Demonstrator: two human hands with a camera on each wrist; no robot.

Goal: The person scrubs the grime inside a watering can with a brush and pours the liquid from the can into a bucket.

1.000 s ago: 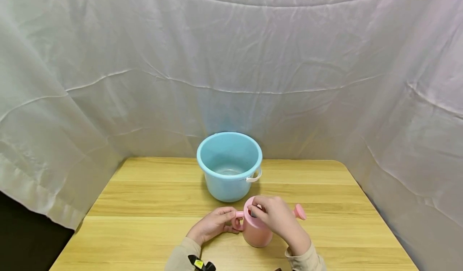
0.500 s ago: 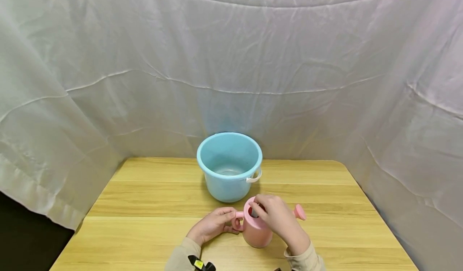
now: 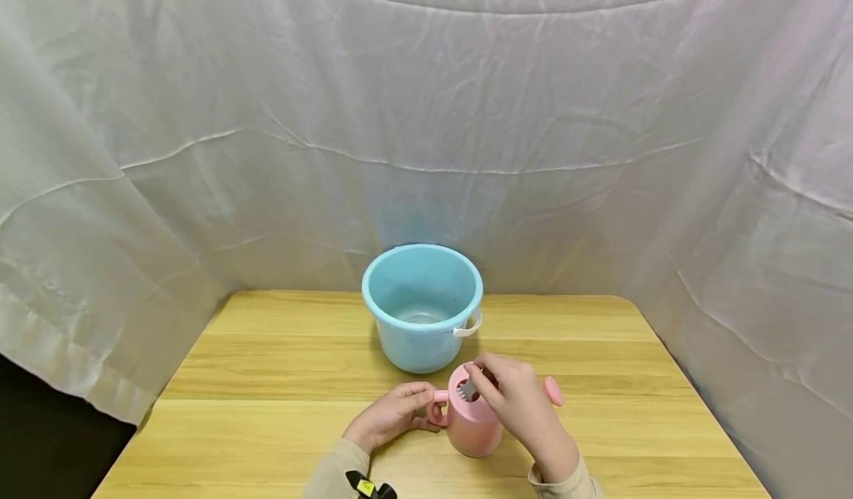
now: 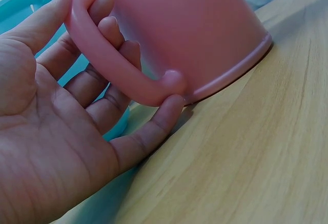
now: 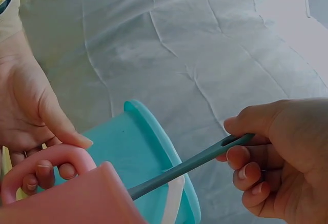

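A pink watering can [image 3: 474, 434] stands upright on the table, its round top opening facing up. My left hand [image 3: 395, 412] grips its loop handle [image 4: 105, 55], fingers passing through the loop and thumb on top. In the right wrist view, my right hand [image 5: 279, 157] pinches the end of a slim grey-green brush [image 5: 187, 166] with a slot in its handle. The brush slants down into the can. Pale bristles show at the opening in the head view; the rest of it inside the can is hidden. The pink sprinkler head [image 3: 553, 391] sticks out beyond my right hand.
A light blue bucket [image 3: 421, 347] with a white handle [image 3: 469, 326] stands just behind the can, with nothing seen inside. The wooden table [image 3: 280, 380] is enclosed by grey cloth [image 3: 426, 99] at the back and sides.
My right hand has shifted slightly right and up, drawing more of the brush into sight at the opening. The left hand, the can and the bucket stay in place.
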